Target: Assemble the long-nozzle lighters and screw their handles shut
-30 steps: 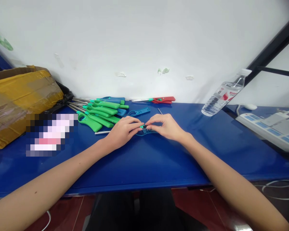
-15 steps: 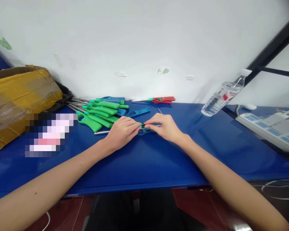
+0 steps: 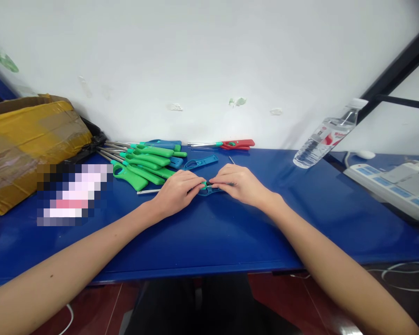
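My left hand [image 3: 178, 191] is closed around a long-nosed lighter, near its turquoise collar [image 3: 204, 185]. The lighter's metal tube [image 3: 148, 191] sticks out to the left from under that hand. Its open blue handle shell [image 3: 209, 191] lies low over the table between both hands. On the right side of the shell my right hand [image 3: 242, 184] is pinched, thumb against fingers, by a small dark part; what lies in the pinch is too small to make out. Behind the hands lie a loose blue handle half [image 3: 202, 162] and a thin metal pin [image 3: 232, 160].
Several green lighters [image 3: 150, 160] are piled at the left with blue ones [image 3: 164, 143]. Red lighters [image 3: 237, 144] lie by the wall. A taped cardboard box [image 3: 35, 149] stands far left. At the right are a tilted water bottle [image 3: 326, 135] and a white power strip [image 3: 387, 186].
Both hands stay at the same spot with small finger movements. More of the turquoise collar shows between them. The view has shifted slightly.
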### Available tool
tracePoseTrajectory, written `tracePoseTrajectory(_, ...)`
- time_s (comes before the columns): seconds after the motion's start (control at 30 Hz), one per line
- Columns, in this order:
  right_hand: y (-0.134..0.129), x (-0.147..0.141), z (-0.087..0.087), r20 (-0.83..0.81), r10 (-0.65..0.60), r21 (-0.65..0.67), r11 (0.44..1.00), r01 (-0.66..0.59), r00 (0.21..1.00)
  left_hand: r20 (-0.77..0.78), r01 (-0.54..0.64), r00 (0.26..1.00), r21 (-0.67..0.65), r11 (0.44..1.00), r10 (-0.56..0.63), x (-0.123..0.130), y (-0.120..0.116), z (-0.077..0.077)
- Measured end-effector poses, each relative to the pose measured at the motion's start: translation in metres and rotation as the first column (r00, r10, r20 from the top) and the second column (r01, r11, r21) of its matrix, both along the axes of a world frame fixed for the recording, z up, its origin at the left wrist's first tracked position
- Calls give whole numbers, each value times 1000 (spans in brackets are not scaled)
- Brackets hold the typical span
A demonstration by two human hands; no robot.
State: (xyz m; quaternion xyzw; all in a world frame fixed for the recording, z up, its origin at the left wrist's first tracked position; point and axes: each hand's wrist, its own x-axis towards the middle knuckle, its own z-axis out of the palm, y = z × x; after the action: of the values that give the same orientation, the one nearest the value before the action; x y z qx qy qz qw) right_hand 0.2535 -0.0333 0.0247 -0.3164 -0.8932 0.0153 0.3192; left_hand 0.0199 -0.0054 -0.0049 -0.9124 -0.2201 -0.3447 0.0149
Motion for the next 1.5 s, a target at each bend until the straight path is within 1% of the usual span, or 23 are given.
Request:
tracePoseTrajectory(0.13, -1, 0, 0, 38, 27, 56, 998, -29, 999, 14, 19, 1000, -29, 999, -18, 0, -1, 0)
tracePoseTrajectory(0.3, -2, -2, -1, 50, 57, 80, 995, -61, 997, 0, 8, 1000, -53, 999, -8, 1, -4, 1)
tracePoseTrajectory(0.5, -7, -5, 4, 166, 64, 166, 982, -92, 984, -13, 3, 1000, -35, 999, -3, 0, -5, 1)
tracePoseTrajectory(0.57, -7, -4, 4, 167, 57, 170, 982, -86, 984, -4, 0, 1000, -27, 1000, 0, 0, -4, 1)
tracePoseTrajectory(0.67, -5, -3, 2, 86, 44, 107, 993, -53, 995, 11, -9, 1000, 2, 1000, 9, 0, -3, 3)
tracePoseTrajectory(0.77, -3, -3, 1, -5, 3, -26, 1000, -4, 1000, -9, -13, 1000, 68, 998, 13, -1, -2, 6)
tracePoseTrajectory(0.9, -5, -5, 6, -68, -49, -178, 983, 36, 996, -28, -19, 999, 110, 994, 22, -3, -2, 6)
tracePoseTrajectory(1.07, -8, -7, 12, -77, -103, -293, 953, 76, 992, -49, 7, 999, 108, 994, -1, -4, -1, 4)
tracePoseTrajectory(1.17, -8, -6, 13, -44, -102, -334, 939, 82, 994, -54, 16, 998, 62, 998, -13, -3, -2, 2)
tracePoseTrajectory(1.27, -7, -5, 12, -37, -109, -348, 933, 89, 993, -48, 13, 999, -18, 1000, -14, -2, -1, 1)
tracePoseTrajectory(1.4, -6, -3, 10, -58, -116, -342, 935, 89, 992, -61, 31, 997, -95, 995, -37, -6, 2, 3)
tracePoseTrajectory(1.5, -4, -2, 7, -58, -110, -323, 942, 86, 992, -87, -4, 996, -130, 991, -7, -11, 4, 6)
